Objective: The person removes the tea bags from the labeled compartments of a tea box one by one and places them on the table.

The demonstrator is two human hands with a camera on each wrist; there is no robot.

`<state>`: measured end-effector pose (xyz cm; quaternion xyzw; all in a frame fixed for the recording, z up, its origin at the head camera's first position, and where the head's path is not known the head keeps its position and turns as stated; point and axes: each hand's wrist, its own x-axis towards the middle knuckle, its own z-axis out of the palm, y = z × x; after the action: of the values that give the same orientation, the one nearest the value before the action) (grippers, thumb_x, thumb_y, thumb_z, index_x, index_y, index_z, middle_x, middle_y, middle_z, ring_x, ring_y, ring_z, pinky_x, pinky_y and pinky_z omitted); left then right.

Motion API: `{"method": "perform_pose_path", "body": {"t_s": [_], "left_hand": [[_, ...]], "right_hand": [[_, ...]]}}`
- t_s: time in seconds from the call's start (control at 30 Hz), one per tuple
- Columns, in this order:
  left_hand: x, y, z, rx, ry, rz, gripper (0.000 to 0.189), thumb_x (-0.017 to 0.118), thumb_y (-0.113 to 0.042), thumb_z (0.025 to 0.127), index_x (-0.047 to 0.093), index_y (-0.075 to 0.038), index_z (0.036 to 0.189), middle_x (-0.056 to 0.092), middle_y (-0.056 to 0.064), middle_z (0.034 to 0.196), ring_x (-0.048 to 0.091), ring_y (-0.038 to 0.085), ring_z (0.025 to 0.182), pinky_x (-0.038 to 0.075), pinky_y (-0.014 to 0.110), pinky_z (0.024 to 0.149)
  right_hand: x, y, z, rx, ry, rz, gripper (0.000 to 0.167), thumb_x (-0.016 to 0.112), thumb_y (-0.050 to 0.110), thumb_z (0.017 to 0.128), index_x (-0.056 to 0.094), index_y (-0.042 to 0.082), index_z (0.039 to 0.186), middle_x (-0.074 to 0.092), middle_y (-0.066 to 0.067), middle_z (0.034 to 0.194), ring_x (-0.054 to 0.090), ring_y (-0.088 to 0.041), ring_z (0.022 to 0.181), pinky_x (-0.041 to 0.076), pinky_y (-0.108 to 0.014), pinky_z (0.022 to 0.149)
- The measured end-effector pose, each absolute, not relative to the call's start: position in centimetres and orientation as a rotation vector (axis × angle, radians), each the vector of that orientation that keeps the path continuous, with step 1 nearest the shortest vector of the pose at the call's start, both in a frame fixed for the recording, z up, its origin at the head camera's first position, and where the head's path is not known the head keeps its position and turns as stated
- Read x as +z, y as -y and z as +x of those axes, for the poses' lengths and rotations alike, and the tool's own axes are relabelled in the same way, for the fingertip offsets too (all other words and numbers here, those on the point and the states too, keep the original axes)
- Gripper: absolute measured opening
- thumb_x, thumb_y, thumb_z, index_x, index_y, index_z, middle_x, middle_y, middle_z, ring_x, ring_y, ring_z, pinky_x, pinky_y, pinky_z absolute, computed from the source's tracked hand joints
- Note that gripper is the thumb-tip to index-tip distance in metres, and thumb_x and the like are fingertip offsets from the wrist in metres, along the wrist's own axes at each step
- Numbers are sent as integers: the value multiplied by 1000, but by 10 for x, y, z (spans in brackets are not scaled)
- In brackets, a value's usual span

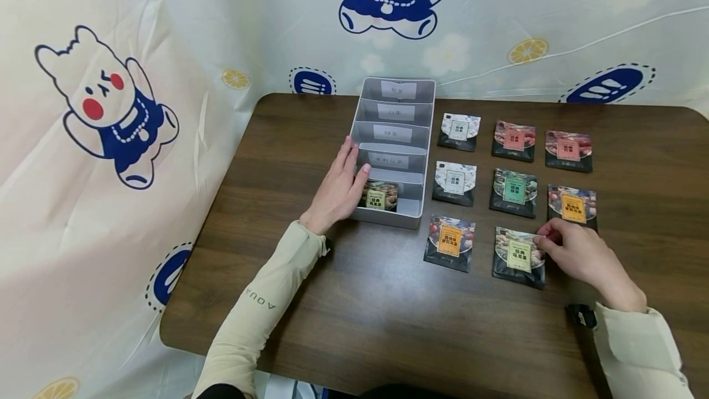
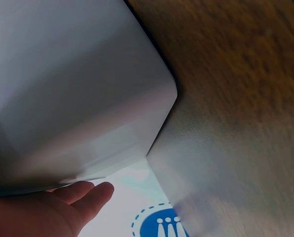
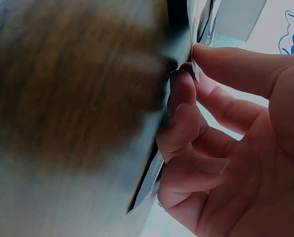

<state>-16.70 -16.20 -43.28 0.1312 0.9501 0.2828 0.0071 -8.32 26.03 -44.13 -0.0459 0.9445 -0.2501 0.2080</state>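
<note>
My right hand pinches the right edge of a tea sachet with a pale green label, at the front of the laid-out sachets. In the right wrist view the thumb and index finger meet at the sachet's thin edge, with the other fingers curled below. Straight fingers of my left hand rest along the left wall of a grey divided box, the thumb over its rim. Inside the nearest compartment stands another pale-green-label sachet. White paper labels mark the compartments behind it.
Right of the box lie sachets with white, red, green and orange labels. Another orange-label sachet lies just behind my right hand. The wooden table backs onto a printed curtain.
</note>
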Motion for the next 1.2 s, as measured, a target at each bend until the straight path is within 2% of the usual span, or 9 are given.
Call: {"method": "perform_pose_path", "body": {"t_s": [0.7, 0.97, 1.2], "left_hand": [[-432, 162, -167, 879, -2974, 417, 67, 23, -49, 103, 22, -4, 153, 2, 4, 165, 6, 15, 151, 18, 38, 121], [-432, 162, -167, 888, -2975, 410, 68, 23, -49, 103, 23, -3, 153, 3, 4, 165, 8, 15, 151, 18, 38, 121], [-433, 162, -168, 887, -2971, 408, 67, 23, -48, 103, 22, -3, 153, 3, 5, 165, 8, 16, 151, 18, 38, 121]], "right_hand": [[-431, -254, -87, -729, -2736, -181, 26, 57, 25, 97, 64, 1, 103, 62, -11, 85, 50, -21, 70, 37, -30, 56], [-415, -218, -93, -851, -2839, -229, 26, 56, 25, 98, 63, 2, 106, 65, -16, 91, 51, -21, 68, 39, -30, 55], [-399, -170, -98, -1079, -2907, -363, 16, 59, 20, 96, 65, 7, 103, 63, -9, 82, 48, -18, 63, 38, -26, 53]]}}
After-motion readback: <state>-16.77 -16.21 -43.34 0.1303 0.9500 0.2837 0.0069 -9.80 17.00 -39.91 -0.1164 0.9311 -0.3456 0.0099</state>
